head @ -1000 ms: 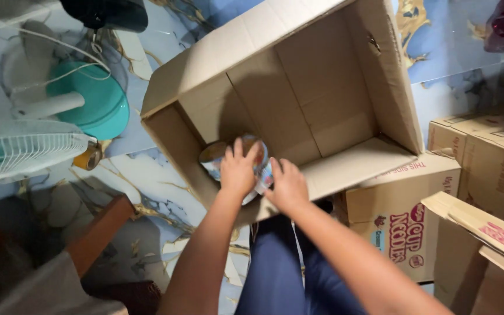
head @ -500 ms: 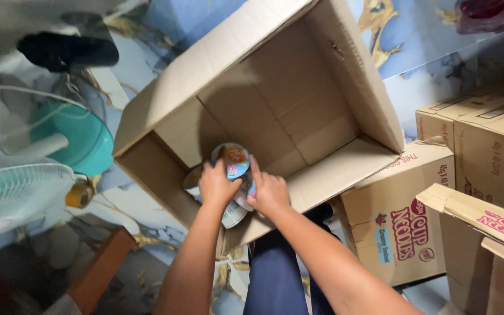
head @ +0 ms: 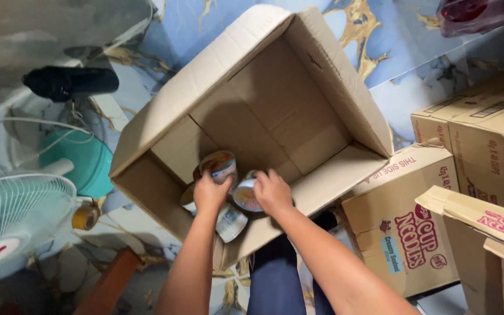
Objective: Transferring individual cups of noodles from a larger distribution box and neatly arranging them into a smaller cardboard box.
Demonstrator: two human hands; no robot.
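Hands on cups inside tan carton

Both hands reach into a large open cardboard box tipped toward the person. The left hand wraps around a cup with a printed lid; just beside that grip, the right hand presses on a second cup. Below the two grips a third cup lies at the box's near edge. Well left of the hands stand a teal fan and a tape roll. Right of the grips sit stacked printed cartons.
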